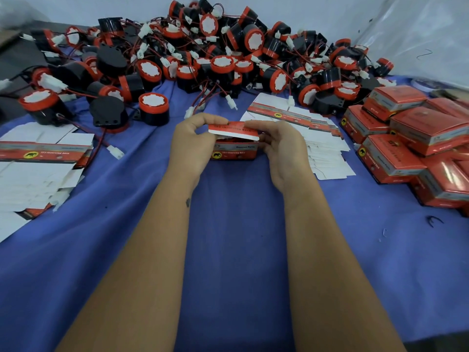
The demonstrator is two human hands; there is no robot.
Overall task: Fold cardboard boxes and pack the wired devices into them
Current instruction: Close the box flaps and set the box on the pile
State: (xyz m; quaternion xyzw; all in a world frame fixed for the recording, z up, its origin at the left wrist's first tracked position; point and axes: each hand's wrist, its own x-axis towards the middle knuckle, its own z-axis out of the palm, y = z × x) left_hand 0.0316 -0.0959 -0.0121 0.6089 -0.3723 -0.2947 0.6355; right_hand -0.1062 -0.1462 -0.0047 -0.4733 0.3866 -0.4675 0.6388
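I see both hands at the centre of the blue cloth (pixel 228 237), holding one small red box (pixel 232 148). My left hand (pixel 193 143) pinches the lid flap at its left end; my right hand (pixel 281 146) curls around the right side. Wired devices (pixel 203 54) lie piled at the far side, flat cartons (pixel 38 158) at left, packed boxes (pixel 416 138) at right.

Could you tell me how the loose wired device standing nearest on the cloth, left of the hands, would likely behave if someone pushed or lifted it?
The wired device looks like a rigid plastic cylinder standing on its flat end, so a push would probably slide it on the blue cloth; tipped over, it might roll. If it has a thin lead like its neighbours', that would probably trail and snag.
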